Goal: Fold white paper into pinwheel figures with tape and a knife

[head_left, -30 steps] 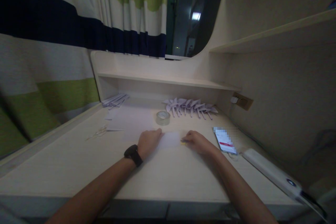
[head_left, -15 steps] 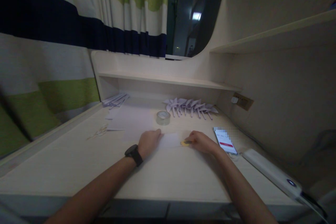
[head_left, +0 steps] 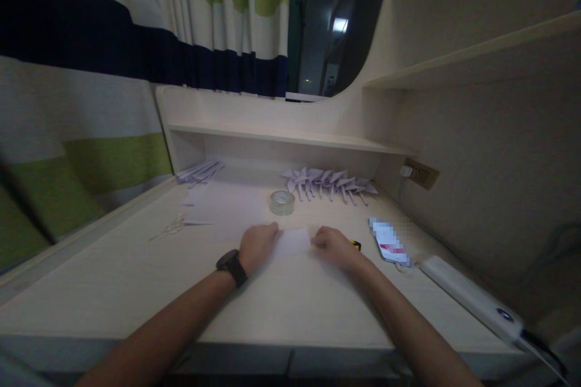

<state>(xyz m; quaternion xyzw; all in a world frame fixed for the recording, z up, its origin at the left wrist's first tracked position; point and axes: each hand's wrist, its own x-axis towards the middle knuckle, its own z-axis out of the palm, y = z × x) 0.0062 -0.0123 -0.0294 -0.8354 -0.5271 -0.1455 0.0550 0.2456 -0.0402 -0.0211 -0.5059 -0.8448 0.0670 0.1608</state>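
A small white piece of paper [head_left: 293, 242] lies on the desk between my two hands. At its left edge, my left hand [head_left: 258, 246], with a black watch on the wrist, is closed, thumb and fingers on the paper. My right hand [head_left: 333, 247] is at the right edge, its fingers pinched together and slightly blurred. A yellow-and-black object [head_left: 356, 245] shows just beyond this hand, with a hint of yellow by the fingertips; most of it is hidden, so its kind is unclear. Behind the paper stands a roll of clear tape [head_left: 282, 202].
Larger white sheets [head_left: 227, 205] lie at the back left, near rolled paper sticks [head_left: 200, 173] and tangled thin strands [head_left: 170, 228]. Several paper pinwheels [head_left: 329, 181] line the back. On the right are a phone [head_left: 388, 242] and a white power strip [head_left: 472, 299].
My right hand has shifted slightly left to the paper's edge, covering the yellow part and exposing the black-and-yellow end behind it. My left hand has stayed in place.
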